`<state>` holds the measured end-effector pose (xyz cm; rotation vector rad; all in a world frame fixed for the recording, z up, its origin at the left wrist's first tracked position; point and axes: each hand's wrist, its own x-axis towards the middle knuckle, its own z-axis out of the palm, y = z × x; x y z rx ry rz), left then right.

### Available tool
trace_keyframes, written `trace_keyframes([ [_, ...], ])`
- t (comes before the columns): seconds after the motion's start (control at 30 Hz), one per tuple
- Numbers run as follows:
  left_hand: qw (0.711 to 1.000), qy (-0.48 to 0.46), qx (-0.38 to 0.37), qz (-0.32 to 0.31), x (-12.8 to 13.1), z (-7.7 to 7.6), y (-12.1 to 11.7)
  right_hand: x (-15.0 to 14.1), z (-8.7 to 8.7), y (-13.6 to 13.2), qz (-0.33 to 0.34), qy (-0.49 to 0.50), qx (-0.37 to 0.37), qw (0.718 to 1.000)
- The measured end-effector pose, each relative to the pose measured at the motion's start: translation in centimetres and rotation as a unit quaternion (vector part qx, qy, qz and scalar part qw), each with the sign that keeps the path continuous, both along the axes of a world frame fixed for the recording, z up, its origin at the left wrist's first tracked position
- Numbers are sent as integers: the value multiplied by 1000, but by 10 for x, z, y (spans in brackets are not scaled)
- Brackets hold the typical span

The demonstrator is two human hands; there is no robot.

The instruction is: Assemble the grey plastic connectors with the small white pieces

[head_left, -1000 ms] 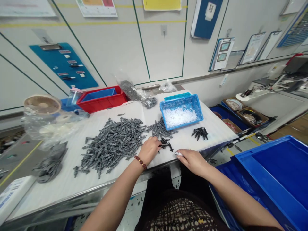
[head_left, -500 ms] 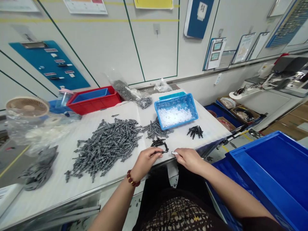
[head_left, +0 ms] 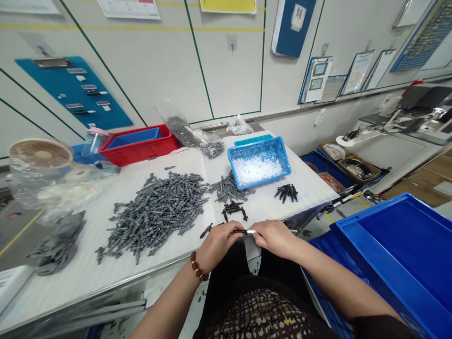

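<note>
At the table's front edge my left hand (head_left: 219, 242) is closed, thumb and finger pinching a thin black ribbed part (head_left: 240, 231). My right hand (head_left: 274, 237) is closed around a slim pen-like tool with a silvery-white tip (head_left: 251, 231). The tip meets the end of the black part; whether it has gone inside or over it I cannot tell. Another black ribbed part (head_left: 205, 230) lies beside my left hand, its near end close to the knuckles. Just beyond my hands is a small group of black parts (head_left: 233, 207).
A large pile of grey ribbed parts (head_left: 158, 209) covers the table's left middle, with a smaller grey pile (head_left: 228, 188) nearby. A tilted blue bin (head_left: 287, 167) holds small white rings. More black parts (head_left: 286, 192) lie right of it. Large blue trays (head_left: 395, 245) stand at my right.
My hands have come together, so the tool's tip now meets the black part's end. A black part now shows on the table left of my left hand.
</note>
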<state>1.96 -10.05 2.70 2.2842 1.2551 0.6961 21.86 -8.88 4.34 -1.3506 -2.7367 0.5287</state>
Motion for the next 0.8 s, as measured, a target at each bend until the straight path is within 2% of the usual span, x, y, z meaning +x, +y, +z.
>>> trace_keyframes([
  [0.2, 1000, 19, 9, -17, 3, -3, -1, -3, -6, -2, 13, 22, 6, 1000],
  [0.47, 998, 41, 30, -29, 2, -6, -4, -4, -6, -1, -28, 0, 3, 1000],
  [0.67, 999, -4, 24, -29, 0, -5, -3, 4, -5, 1, 31, 56, -18, 998],
  [0.8, 999, -23, 8, -31, 0, -2, -4, 5, -7, 1, 46, 67, -33, 996],
])
